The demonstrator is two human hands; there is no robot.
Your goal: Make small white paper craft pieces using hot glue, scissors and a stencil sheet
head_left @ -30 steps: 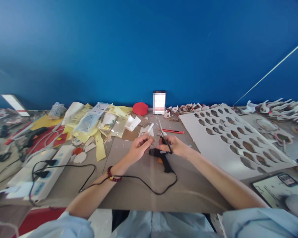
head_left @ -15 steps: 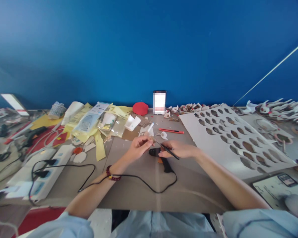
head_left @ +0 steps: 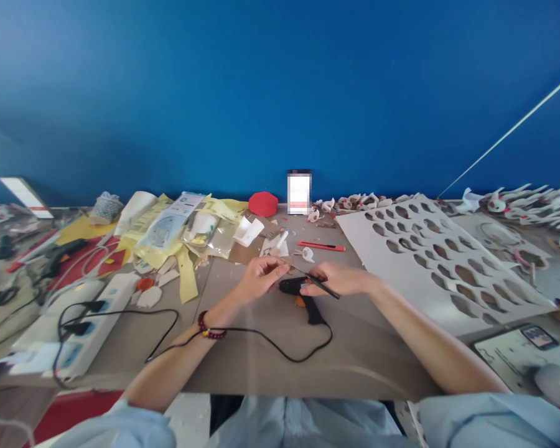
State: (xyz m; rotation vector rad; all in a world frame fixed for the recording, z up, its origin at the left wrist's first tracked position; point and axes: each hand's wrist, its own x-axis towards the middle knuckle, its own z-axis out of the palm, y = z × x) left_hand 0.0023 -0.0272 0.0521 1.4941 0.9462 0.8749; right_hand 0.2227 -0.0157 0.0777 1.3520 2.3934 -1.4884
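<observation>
My left hand [head_left: 264, 277] is closed in a pinch at the middle of the table, and what lies between its fingertips is too small to make out. Black tweezers [head_left: 327, 289] are gripped in my right hand [head_left: 338, 278], their thin tip pointing left to the left fingertips. Just below the right hand a black glue gun [head_left: 310, 307] with an orange trigger lies on the table, partly covered by the fingers. Its cord [head_left: 270, 339] runs left across my left wrist. Behind the hands are a small white piece [head_left: 307, 254] and a red utility knife [head_left: 322, 246].
A white sheet with cut-out holes [head_left: 354, 239] spans the right side. White figures [head_left: 536, 208] are piled beyond it. At left stand a power strip [head_left: 100, 333] and yellow packaging [head_left: 186, 274]. A phone [head_left: 299, 193] leans on the blue wall beside a red octagonal piece [head_left: 263, 203].
The tweezers have turned slightly, their rear end shifting a little right. Both hands stay nearly in place, and the glue gun has not visibly moved.
</observation>
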